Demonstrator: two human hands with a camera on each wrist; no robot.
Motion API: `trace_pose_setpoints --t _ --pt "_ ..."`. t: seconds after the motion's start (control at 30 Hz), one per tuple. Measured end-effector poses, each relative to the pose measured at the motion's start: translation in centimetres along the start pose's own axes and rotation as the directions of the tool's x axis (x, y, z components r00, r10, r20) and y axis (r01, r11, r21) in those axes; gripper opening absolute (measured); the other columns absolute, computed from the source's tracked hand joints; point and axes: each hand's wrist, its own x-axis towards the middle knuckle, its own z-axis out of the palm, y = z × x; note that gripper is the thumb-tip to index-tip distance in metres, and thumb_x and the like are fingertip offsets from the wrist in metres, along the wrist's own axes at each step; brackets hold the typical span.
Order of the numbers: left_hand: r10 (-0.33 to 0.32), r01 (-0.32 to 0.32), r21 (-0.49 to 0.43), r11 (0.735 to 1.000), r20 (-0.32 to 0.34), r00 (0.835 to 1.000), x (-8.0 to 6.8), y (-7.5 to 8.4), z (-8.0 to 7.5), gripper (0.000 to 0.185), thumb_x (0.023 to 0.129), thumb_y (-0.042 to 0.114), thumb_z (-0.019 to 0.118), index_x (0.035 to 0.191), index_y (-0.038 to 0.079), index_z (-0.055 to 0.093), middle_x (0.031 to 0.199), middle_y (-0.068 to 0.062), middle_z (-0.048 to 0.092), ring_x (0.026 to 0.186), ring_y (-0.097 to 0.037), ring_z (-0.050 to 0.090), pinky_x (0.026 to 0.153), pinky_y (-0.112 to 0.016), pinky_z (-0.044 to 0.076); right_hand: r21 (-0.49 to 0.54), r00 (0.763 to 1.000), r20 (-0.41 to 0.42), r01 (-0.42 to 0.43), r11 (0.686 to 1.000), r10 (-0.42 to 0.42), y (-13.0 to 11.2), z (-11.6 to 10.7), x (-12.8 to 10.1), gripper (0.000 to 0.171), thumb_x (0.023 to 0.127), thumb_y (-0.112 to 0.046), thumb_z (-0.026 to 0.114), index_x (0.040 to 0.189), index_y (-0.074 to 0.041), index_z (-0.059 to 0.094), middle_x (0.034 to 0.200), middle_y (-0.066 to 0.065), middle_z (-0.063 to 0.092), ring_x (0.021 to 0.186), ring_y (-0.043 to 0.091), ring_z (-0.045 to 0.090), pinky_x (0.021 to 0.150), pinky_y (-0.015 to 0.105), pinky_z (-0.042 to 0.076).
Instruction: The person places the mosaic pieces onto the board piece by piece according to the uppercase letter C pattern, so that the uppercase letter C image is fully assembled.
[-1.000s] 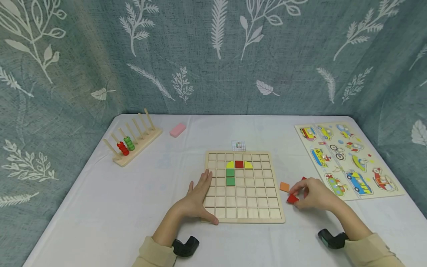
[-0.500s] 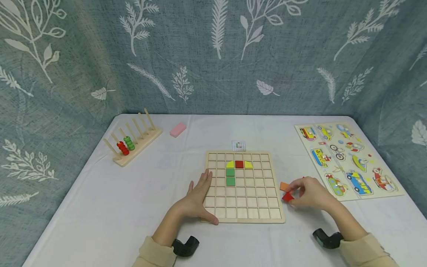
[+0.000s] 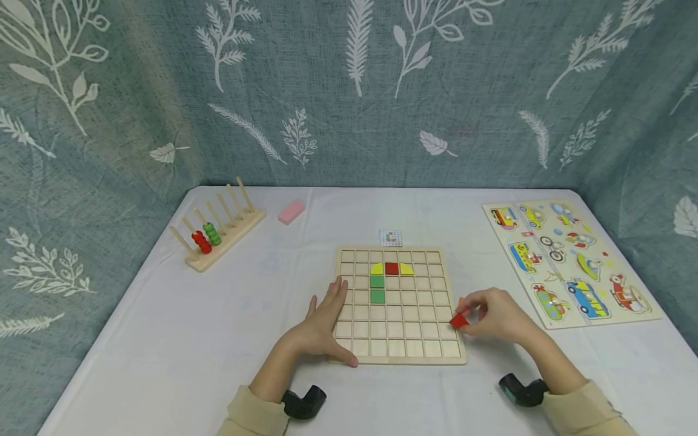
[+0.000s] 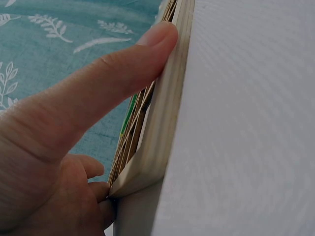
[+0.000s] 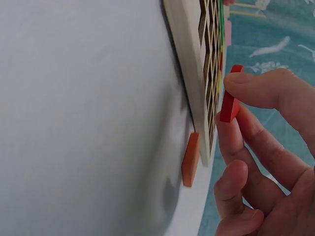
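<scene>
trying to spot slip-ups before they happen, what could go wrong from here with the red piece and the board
The right hand only pinches the red piece by its edges at the fingertips, so it might slip and drop onto the grid board. The orange piece lies against the board's right edge, close under that hand, and could get knocked. The left hand presses just the board's left edge, so a bump might still shift it.

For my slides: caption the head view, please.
Right hand pinches a red piece over the grid board's edge; left hand steadies it.

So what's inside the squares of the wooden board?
The wooden board holds a red tile between two yellow pieces, and two green tiles below. The left hand covers some squares.
</scene>
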Motion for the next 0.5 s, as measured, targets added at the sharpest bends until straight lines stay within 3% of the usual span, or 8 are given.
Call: trace_pose_setpoints --t 0.27,0.5 --pt "0.001 -0.001 -0.006 1.000 0.001 1.000 0.0 0.1 -0.1 0.136 0.048 0.034 0.090 0.145 0.000 0.001 0.152 -0.015 -0.008 0.138 -0.026 -0.008 0.106 -0.054 -0.008 0.036 1.000 -0.015 -0.009 0.999 0.010 -0.9 0.7 0.5 0.021 0.063 -0.011 0.080 0.081 -0.010 0.069 0.072 -0.004 0.061 0.066 0.015 0.047 0.057 0.025 0.040" --pt "0.001 -0.001 -0.012 1.000 -0.001 1.000 0.0 0.1 0.0 0.136 0.048 0.034 0.090 0.145 0.000 0.002 0.152 -0.015 -0.008 0.138 -0.026 -0.008 0.106 -0.054 -0.007 0.057 1.000 -0.012 -0.009 0.998 0.010 -1.6 1.4 0.9 0.022 0.062 -0.012 0.081 0.080 -0.011 0.069 0.071 -0.005 0.061 0.062 0.014 0.046 0.053 0.024 0.039"
